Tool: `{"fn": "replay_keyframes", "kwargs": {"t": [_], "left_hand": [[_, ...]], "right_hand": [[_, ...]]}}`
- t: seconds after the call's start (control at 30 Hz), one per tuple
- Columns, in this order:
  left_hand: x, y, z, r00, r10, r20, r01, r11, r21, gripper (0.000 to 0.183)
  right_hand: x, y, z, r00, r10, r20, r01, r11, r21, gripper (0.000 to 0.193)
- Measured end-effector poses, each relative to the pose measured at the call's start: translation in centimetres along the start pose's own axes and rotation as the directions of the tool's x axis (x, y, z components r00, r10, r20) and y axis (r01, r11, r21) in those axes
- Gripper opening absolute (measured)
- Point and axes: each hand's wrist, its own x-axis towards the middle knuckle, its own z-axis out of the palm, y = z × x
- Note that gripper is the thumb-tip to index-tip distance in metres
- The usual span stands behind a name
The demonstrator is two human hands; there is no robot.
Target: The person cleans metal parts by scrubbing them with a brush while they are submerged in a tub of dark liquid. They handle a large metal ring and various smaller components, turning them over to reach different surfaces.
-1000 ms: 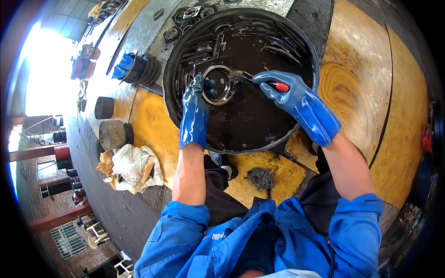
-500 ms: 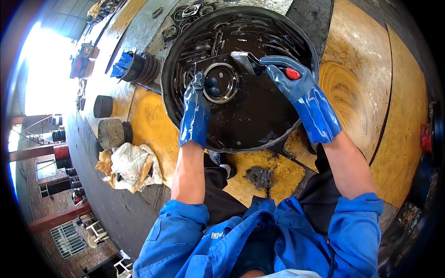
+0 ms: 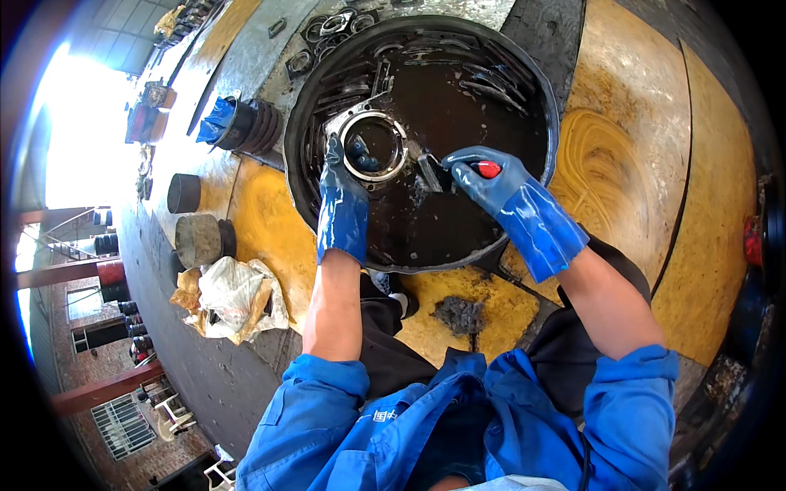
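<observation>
My left hand (image 3: 340, 200), in a blue rubber glove, is closed on the left side of a metal ring flange (image 3: 400, 139). Its fingertips show through the round opening, and the wet flange is held at the dark liquid in a big round tub (image 3: 551, 110). Gloved the same way, my right hand (image 3: 496, 182) grips a paintbrush (image 3: 427, 172) by its handle, whose red end sticks out above the hand. The bristles are just right of the flange, close to the liquid; whether they touch the metal I cannot tell.
More flat metal parts (image 3: 495, 90) lie in the tub along its far side. Past the rim are several dark flanges (image 3: 332, 24). At left stand a dark cylinder with blue cloth (image 3: 217, 121), metal sleeves (image 3: 198, 240) and a plastic bag (image 3: 236, 296). A grimy rag (image 3: 458, 315) lies nearer me.
The brush has swung down and left beside the flange, with my right hand lower. The flange has shifted slightly left and turned, showing more of its flat corner. My left hand keeps its hold.
</observation>
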Motion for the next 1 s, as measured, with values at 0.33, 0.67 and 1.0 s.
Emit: {"fn": "replay_keyframes", "kwargs": {"t": [0.33, 0.67, 1.0], "left_hand": [[-0.5, -0.6, -1.9, 0.974, 0.218, 0.061, -0.221, 0.856, 0.468, 0.046], [-0.7, -0.8, -0.5, 0.965, 0.250, 0.072, -0.249, 0.805, 0.539, 0.040], [-1.7, -0.2, 1.0, 0.982, 0.184, 0.051, -0.188, 0.886, 0.423, 0.036]], "right_hand": [[1.2, -4.4, -4.1, 0.987, 0.149, -0.067, -0.148, 0.989, 0.020, 0.017], [2.3, -3.3, -4.5, 0.994, 0.103, -0.046, -0.102, 0.994, 0.034, 0.027], [2.3, -2.8, -4.8, 0.994, 0.089, -0.066, -0.089, 0.996, 0.009, 0.019]]}}
